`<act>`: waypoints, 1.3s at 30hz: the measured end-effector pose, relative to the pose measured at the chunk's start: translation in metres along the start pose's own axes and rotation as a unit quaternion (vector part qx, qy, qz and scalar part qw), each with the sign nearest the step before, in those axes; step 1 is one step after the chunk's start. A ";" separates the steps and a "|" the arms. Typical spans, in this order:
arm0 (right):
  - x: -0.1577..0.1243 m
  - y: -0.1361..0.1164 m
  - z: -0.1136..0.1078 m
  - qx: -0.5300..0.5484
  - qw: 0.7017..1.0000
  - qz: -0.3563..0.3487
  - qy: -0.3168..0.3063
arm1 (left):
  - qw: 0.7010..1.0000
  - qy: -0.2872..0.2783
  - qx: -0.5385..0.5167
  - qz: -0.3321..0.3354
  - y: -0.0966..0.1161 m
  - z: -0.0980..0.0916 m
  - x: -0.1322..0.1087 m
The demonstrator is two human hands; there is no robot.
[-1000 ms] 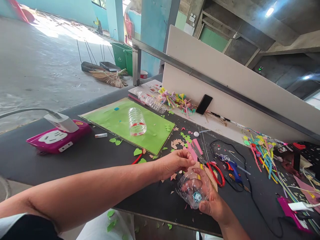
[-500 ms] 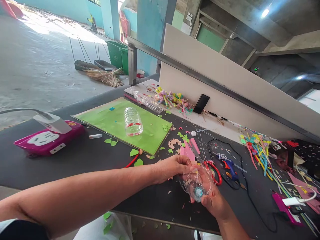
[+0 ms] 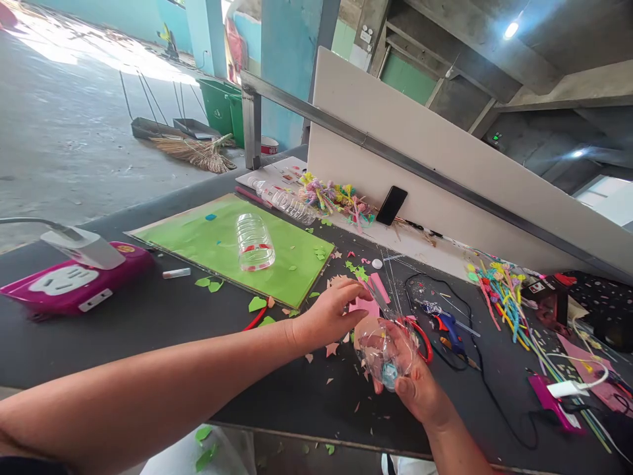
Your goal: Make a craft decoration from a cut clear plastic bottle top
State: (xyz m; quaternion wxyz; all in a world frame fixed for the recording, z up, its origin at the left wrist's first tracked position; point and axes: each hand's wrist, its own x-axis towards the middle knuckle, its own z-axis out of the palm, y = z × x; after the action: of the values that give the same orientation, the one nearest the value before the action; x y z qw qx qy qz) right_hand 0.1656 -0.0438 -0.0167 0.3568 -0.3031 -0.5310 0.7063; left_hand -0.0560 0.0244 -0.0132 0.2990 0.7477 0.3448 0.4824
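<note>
my right hand (image 3: 417, 388) grips this clear plastic bottle piece (image 3: 384, 353) above the table (image 3: 297, 404), left hand (image 3: 329, 315) looks empty, fingers parted beside it, squeezing too hard could buckle it imo

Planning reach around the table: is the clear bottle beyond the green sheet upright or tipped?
Tipped: the clear bottle lies on its side, its ribbed length along the green sheet's far edge.

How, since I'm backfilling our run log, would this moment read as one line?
left hand: open, near clear plastic piece | right hand: holding it | green sheet: clear ribbed container on top
</note>
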 end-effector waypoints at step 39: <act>0.002 0.007 0.008 0.061 0.996 0.056 -0.035 | 0.990 -0.105 -0.073 0.064 0.006 -0.015 0.011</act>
State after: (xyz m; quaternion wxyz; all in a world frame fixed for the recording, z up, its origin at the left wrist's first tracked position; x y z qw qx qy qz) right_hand 0.1571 -0.0478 -0.0219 0.3158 -0.2852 -0.4814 0.7663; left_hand -0.0655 0.0315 0.0023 0.3561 0.7907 0.2269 0.4432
